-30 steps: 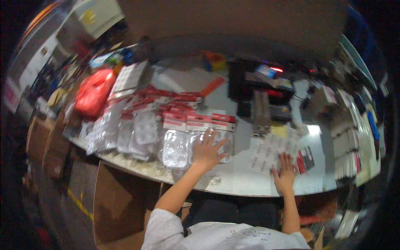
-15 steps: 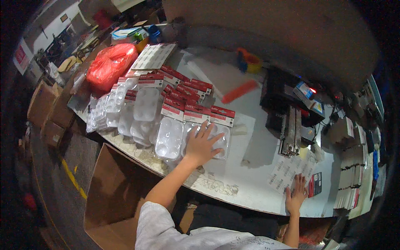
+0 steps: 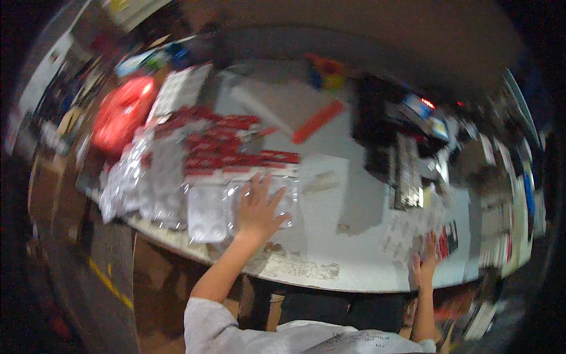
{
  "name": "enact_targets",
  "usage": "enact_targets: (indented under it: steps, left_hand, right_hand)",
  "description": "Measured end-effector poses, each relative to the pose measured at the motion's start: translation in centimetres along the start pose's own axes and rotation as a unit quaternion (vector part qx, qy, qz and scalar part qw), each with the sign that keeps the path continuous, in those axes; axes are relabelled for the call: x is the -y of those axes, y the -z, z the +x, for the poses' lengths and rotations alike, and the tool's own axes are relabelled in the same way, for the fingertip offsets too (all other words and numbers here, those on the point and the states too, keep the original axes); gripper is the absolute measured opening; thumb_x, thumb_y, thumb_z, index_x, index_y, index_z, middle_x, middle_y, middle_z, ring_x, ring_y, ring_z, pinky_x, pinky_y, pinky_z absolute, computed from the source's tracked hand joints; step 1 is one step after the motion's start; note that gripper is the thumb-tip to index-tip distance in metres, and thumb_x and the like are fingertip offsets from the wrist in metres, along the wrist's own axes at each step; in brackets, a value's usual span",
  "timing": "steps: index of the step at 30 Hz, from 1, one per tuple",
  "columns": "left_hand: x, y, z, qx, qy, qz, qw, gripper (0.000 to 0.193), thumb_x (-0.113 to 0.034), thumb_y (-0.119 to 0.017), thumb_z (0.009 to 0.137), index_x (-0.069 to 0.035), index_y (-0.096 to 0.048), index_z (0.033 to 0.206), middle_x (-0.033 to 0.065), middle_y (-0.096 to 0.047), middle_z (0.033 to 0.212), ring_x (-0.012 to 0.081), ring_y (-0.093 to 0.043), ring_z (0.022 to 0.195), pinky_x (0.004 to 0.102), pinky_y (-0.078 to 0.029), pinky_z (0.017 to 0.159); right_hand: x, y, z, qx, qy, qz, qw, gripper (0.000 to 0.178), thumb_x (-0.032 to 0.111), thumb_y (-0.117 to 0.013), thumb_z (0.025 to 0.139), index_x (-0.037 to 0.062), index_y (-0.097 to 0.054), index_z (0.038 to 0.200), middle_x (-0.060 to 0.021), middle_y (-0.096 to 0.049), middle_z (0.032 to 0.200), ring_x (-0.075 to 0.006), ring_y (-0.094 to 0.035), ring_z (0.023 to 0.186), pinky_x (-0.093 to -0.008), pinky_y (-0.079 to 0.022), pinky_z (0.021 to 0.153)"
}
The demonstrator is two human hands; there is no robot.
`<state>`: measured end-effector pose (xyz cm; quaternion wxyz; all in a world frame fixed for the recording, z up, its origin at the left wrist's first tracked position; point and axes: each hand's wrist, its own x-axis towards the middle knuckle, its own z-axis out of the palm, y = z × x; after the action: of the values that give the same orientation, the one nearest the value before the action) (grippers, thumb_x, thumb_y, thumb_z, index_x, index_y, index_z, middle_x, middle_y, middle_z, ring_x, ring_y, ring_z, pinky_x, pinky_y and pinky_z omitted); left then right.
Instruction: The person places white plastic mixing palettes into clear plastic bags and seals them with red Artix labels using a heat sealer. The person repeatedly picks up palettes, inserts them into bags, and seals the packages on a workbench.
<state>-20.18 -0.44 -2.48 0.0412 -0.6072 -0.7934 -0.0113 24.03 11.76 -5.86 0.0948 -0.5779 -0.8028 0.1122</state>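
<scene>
My left hand [image 3: 258, 211] lies open, fingers spread, over the nearest bagged white plastic palettes [image 3: 207, 215], which have round wells. Red-and-white header cards [image 3: 221, 144] top the clear bags, and many packs overlap in a heap to the left. Over at the right, my right hand [image 3: 425, 262] is open with its fingers stretched out, holding nothing that I can see. It is at the near edge of a sheet of printed labels [image 3: 402, 233], close beside a small red-and-black card [image 3: 449, 239]. Motion blurs the picture.
A red plastic bag [image 3: 124, 112] and a pale flat stack [image 3: 178, 91] stand at the back left. A red strip [image 3: 318, 121], a tape dispenser [image 3: 327, 74] and a dark machine with a metal bar [image 3: 407, 174] are farther back. Stacked cards [image 3: 498, 218] line the right side.
The whole view has swung, so most things sit farther left in the picture. My left hand stays spread on the packs. The right hand looks narrower, its fingers closer together.
</scene>
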Motion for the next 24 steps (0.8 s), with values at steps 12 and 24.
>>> enact_targets:
  steps: [12, 24]
  left_hand:
    - [-8.7, 0.8, 3.3, -0.08, -0.267, 0.01, 0.96, 0.051, -0.033, -0.057, 0.083, -0.011, -0.048, 0.128, 0.0159, -0.038, 0.137, 0.0301, -0.033, 0.128, 0.0478, -0.025, 0.104]
    - [-40.2, 2.3, -8.0, -0.013, -0.595, -0.056, 0.802, 0.049, -0.031, -0.058, 0.081, -0.011, -0.049, 0.125, 0.0151, -0.04, 0.134, 0.0298, -0.035, 0.127, 0.0466, -0.027, 0.102]
  right_hand:
    - [-6.2, 5.9, -26.9, -0.088, -0.25, -0.212, 0.941, 0.062, 0.039, -0.056, 0.084, 0.0096, -0.035, 0.134, -0.0064, -0.036, 0.14, -0.0201, -0.035, 0.129, -0.0514, -0.026, 0.096]
    - [-1.3, -10.9, -74.0, -0.004, -0.848, 0.033, 0.528, 0.025, 0.028, -0.056, 0.076, 0.0037, -0.065, 0.076, -0.0207, -0.063, 0.077, -0.0373, -0.061, 0.072, -0.0477, -0.048, 0.067]
